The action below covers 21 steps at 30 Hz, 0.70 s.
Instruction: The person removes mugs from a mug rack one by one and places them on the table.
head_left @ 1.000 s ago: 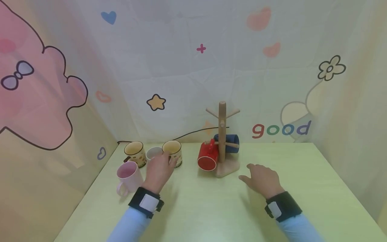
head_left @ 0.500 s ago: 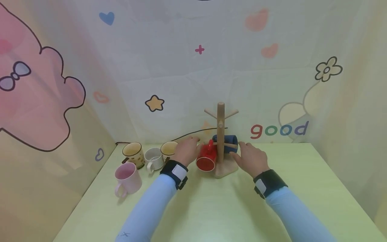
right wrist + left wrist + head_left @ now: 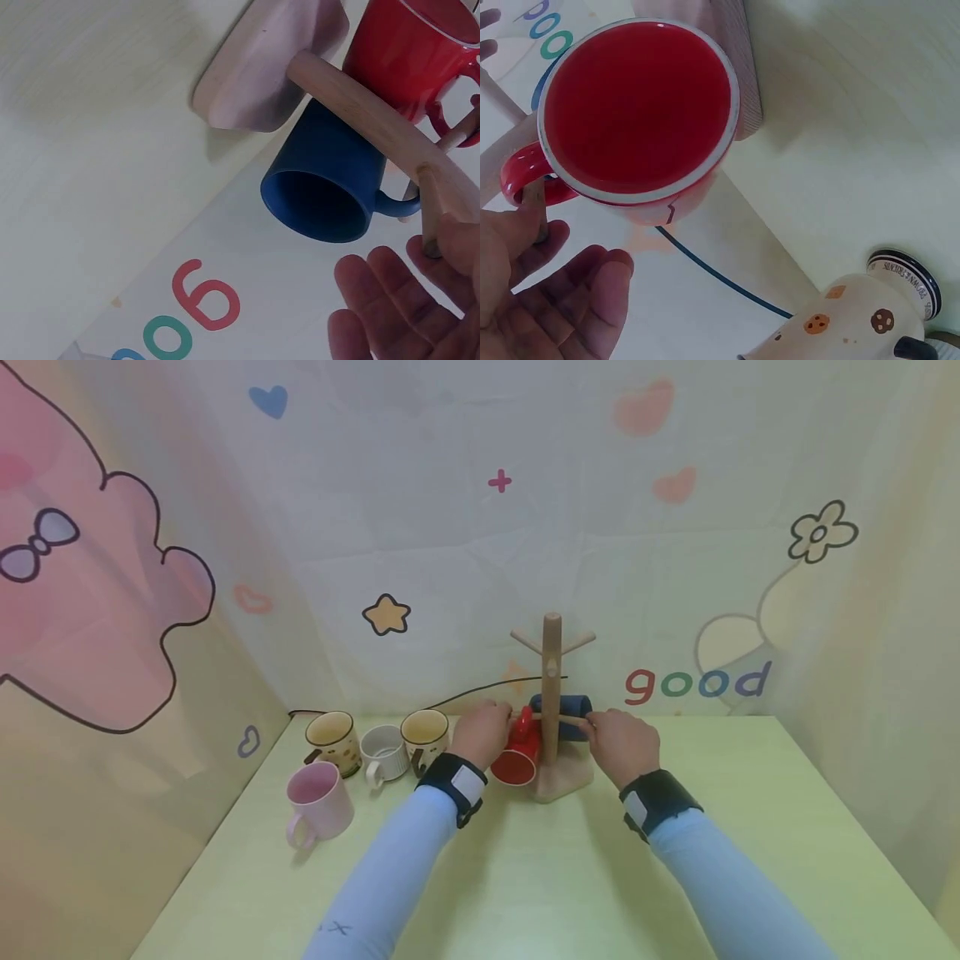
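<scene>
A wooden mug tree [image 3: 552, 685] stands on the table, a red mug [image 3: 516, 758] hanging on its left peg and a blue mug [image 3: 576, 717] at its back right. My left hand [image 3: 482, 735] pinches the tip of the peg that carries the red mug; in the left wrist view the thumb and index finger meet at that peg beside the red handle [image 3: 525, 174]. My right hand [image 3: 622, 747] pinches the end of the front right peg [image 3: 429, 214] between thumb and index finger, its other fingers loosely extended below the blue mug [image 3: 319, 180].
Left of the tree are two cream patterned mugs [image 3: 333, 745] [image 3: 425, 731], a small white cup [image 3: 385, 753] between them, and a pink mug [image 3: 321, 800] nearer the front. A patterned cloth hangs behind the table [image 3: 525, 893].
My left hand has moved right from the cream mug to the red mug's peg. My right hand has come left to the front right peg. Both now pinch pegs.
</scene>
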{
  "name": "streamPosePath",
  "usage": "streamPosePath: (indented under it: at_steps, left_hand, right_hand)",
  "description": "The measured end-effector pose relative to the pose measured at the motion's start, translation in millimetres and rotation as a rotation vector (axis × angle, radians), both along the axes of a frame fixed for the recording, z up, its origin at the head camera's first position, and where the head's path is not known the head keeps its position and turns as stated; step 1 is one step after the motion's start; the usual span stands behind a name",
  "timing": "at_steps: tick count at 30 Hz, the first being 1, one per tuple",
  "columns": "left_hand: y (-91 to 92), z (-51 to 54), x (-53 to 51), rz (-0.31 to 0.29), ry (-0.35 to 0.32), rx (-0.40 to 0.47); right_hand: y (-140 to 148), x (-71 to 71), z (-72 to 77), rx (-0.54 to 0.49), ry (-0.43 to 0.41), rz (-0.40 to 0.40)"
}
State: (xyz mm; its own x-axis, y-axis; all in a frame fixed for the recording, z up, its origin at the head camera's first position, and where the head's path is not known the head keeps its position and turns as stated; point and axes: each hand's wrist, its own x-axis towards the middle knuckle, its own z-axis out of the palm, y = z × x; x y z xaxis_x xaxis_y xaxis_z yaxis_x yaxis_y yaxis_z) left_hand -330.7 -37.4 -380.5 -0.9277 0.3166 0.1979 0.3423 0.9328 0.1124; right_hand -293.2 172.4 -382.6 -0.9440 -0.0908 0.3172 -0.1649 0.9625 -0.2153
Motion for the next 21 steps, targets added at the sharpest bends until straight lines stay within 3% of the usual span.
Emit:
streamPosePath:
  at_steps: [7, 12, 21]
  left_hand:
    - [3.2, 2.8, 3.6, 0.016, -0.019, 0.017]
    - [9.9, 1.9, 9.1, -0.009, -0.05, 0.009]
    - [23.9, -1.6, 18.7, -0.003, -0.051, -0.071]
  right_hand:
    - [-3, -2.2, 3.2, 0.002, -0.011, -0.018]
    - [5, -6.4, 0.2, 0.001, 0.01, -0.027]
    - [16, -17.7, 3.6, -0.025, -0.028, -0.023]
